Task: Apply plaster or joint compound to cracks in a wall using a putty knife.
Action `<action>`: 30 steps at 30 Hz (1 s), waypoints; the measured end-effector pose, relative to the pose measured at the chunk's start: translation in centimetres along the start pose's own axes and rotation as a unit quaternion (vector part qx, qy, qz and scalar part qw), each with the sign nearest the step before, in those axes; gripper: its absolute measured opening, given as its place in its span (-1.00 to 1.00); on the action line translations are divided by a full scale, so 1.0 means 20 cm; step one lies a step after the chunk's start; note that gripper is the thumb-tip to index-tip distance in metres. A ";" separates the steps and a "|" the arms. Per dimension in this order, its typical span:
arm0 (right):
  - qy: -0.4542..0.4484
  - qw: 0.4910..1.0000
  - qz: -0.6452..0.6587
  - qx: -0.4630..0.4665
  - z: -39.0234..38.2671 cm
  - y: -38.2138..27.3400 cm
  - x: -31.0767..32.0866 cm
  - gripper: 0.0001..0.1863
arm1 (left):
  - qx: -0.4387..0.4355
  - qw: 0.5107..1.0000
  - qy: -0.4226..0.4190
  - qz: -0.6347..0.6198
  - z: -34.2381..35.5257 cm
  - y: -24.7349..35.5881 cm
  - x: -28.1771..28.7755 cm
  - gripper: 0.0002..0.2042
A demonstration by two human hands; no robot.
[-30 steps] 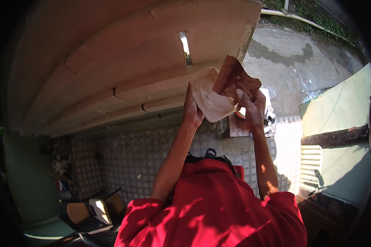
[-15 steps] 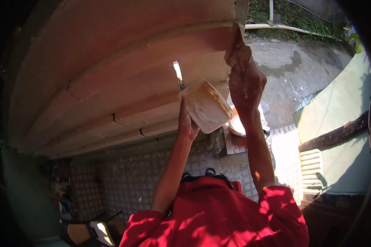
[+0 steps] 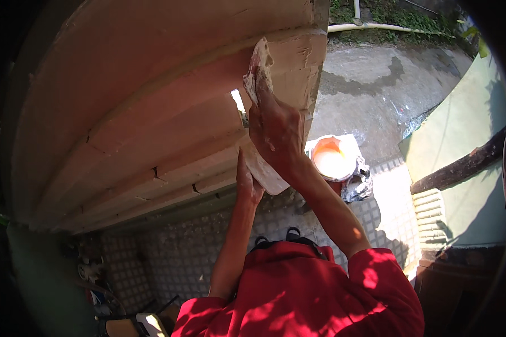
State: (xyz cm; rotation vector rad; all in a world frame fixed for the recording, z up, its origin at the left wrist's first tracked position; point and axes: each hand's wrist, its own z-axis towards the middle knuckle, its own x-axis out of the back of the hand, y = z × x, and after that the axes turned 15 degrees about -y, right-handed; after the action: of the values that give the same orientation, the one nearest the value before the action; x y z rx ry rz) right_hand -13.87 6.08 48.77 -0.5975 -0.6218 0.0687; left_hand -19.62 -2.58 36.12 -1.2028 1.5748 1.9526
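Observation:
My right hand point(image 3: 281, 132) is closed on a putty knife point(image 3: 260, 63) smeared with whitish paste. Its blade lies at the pale stepped surface point(image 3: 168, 62) in front of me; whether it touches cannot be told. Lower down, my left hand point(image 3: 248, 184) grips the side of a white plastic tub point(image 3: 271, 181). The right hand and wrist hide much of the tub, including most of its inside. A narrow bright slot point(image 3: 238, 101) cuts through the surface just left of my right hand.
To the right of my arms stands a bucket point(image 3: 331, 158) with an orange inner wall and white contents, beside crumpled plastic point(image 3: 357, 185). Grey tiled floor point(image 3: 180, 264) lies below. A dark log point(image 3: 461, 174) leans by a pale green wall point(image 3: 466, 135). Pale pipes point(image 3: 388, 29) run at the far right.
My right hand has swung left with the putty knife, from the surface's right edge across in front of the tub. The tub is tilted more edge-on, and the bucket now shows more fully.

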 end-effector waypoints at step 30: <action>0.154 0.984 -0.081 -0.029 0.01 0.29 0.42 -0.68 | 0.021 0.999 0.046 0.000 -0.20 0.00 0.10 -0.34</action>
State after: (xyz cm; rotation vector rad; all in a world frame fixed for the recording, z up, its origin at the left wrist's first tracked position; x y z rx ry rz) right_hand -6.43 12.99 50.20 -0.5973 -0.3701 -0.1935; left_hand -19.20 -6.80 34.41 -1.2928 1.6527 1.8797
